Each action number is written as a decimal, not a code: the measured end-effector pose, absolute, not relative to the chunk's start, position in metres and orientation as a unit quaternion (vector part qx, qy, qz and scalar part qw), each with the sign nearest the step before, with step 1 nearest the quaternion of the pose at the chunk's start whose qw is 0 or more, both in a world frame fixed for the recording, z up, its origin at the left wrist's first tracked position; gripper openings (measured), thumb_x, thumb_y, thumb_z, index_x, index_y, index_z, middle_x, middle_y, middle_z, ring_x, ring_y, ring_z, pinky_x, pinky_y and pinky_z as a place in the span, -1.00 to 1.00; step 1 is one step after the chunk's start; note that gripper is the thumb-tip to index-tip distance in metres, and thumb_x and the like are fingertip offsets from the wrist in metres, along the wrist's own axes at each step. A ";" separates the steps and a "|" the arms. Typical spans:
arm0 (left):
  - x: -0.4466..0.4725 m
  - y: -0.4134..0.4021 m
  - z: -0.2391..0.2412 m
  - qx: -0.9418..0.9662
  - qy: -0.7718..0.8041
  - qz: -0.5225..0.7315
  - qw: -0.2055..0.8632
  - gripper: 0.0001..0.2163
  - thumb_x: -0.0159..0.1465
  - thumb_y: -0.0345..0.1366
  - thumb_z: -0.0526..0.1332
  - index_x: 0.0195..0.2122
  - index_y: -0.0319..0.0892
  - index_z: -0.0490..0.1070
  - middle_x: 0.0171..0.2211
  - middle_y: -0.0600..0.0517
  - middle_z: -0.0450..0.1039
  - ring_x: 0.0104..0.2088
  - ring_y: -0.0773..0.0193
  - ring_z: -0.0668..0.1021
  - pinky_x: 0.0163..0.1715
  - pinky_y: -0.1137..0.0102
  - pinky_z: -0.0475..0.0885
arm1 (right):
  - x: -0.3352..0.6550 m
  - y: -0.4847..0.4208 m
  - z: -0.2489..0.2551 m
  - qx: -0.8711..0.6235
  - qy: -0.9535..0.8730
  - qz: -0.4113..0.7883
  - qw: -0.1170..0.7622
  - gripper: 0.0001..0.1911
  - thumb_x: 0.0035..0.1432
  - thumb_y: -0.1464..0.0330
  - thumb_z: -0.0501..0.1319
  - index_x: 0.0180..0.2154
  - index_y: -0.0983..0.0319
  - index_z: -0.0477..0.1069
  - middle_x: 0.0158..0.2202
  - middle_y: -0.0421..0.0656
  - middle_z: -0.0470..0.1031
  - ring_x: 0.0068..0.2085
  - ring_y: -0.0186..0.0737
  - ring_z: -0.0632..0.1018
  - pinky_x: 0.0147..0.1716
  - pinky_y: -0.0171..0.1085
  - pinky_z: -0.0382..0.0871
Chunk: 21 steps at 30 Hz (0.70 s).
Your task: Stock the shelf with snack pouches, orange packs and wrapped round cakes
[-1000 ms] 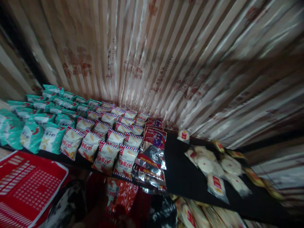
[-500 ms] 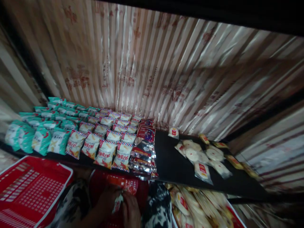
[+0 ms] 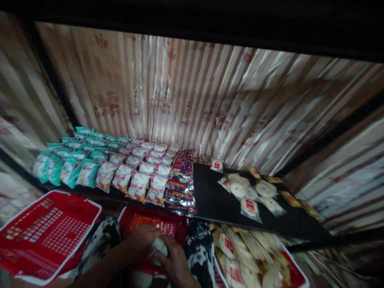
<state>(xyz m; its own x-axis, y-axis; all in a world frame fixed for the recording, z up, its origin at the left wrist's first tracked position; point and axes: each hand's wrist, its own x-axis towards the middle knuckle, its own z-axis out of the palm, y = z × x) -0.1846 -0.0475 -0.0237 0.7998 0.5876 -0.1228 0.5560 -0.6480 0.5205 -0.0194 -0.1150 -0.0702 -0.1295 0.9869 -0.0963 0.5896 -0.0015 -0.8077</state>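
A small pale packet (image 3: pixel 160 245) sits between the two hands, above a red basket (image 3: pixel 182 230) — the left hand (image 3: pixel 146 239) curled around its far side, the right hand (image 3: pixel 175 258) closed in on its near side with the thumb against it. Beyond, a black shelf (image 3: pixel 207 192) carries rows of snack bags (image 3: pixel 138 186) — striped, wrinkled sheeting (image 3: pixel 168 88) hangs behind.

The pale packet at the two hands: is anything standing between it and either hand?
Nothing visible stands in the way. The left hand and right hand close in on the pale packet from either side, above the middle red basket. Blur and the hands themselves hide the packet's underside.
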 end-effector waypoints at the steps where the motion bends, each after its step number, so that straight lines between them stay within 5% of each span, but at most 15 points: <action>1: -0.186 -0.045 -0.014 0.899 0.316 0.044 0.299 -0.70 0.17 -0.28 0.14 -0.05 -0.14 0.35 -0.10 -0.06 0.45 -0.09 0.12 0.48 -0.02 0.26 0.34 | -0.018 -0.114 -0.064 -0.605 -0.639 0.376 0.290 -0.59 0.04 0.24 0.22 -0.03 0.15 0.42 -0.05 -0.10 0.50 -0.04 -0.09 0.49 -0.02 -0.22 0.30; 6: -0.191 -0.033 0.015 0.807 0.434 0.199 0.347 -0.48 0.19 -0.25 0.09 0.20 -0.06 0.09 0.20 -0.01 0.16 0.17 0.15 0.26 0.17 0.25 0.15 | -0.012 -0.107 -0.039 -0.603 -0.492 0.445 0.443 -0.54 0.06 0.10 0.18 -0.06 0.23 0.44 -0.19 -0.08 0.57 -0.22 -0.11 0.55 -0.20 -0.22 0.41; 11: -0.192 -0.038 0.001 0.672 0.500 0.333 0.432 -0.48 0.16 -0.11 0.12 0.13 -0.18 0.17 0.08 -0.11 0.30 -0.02 0.15 0.44 -0.01 0.26 0.37 | -0.012 -0.106 -0.016 -0.585 -0.377 0.505 0.510 -0.46 0.02 -0.01 0.17 -0.14 0.27 0.45 -0.30 -0.09 0.58 -0.33 -0.14 0.55 -0.32 -0.24 0.43; 15: -0.185 -0.058 -0.020 0.594 0.461 0.315 0.579 -0.44 0.14 -0.09 0.15 0.13 -0.23 0.15 0.01 -0.15 0.38 -0.15 0.20 0.51 -0.16 0.32 0.44 | -0.019 -0.106 -0.015 -0.570 -0.340 0.531 0.527 -0.44 0.02 -0.03 0.15 -0.11 0.26 0.44 -0.29 -0.09 0.57 -0.31 -0.14 0.55 -0.30 -0.24 0.42; 21: -0.178 -0.074 -0.025 0.535 0.452 0.332 0.631 -0.53 0.08 -0.09 0.21 -0.02 -0.22 0.29 -0.11 -0.11 0.48 -0.21 0.17 0.55 -0.19 0.29 0.46 | -0.033 -0.108 -0.031 -0.572 -0.283 0.538 0.551 -0.47 0.03 0.00 0.17 -0.10 0.25 0.45 -0.24 -0.05 0.57 -0.24 -0.10 0.56 -0.26 -0.22 0.43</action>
<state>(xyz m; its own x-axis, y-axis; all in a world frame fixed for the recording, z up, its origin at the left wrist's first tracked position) -0.1780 -0.0739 -0.0246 0.3695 0.9040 -0.2149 0.0650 0.2056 0.9765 -0.0325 -0.1077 -0.0309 0.2608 0.9167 -0.3027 -0.2683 -0.2324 -0.9349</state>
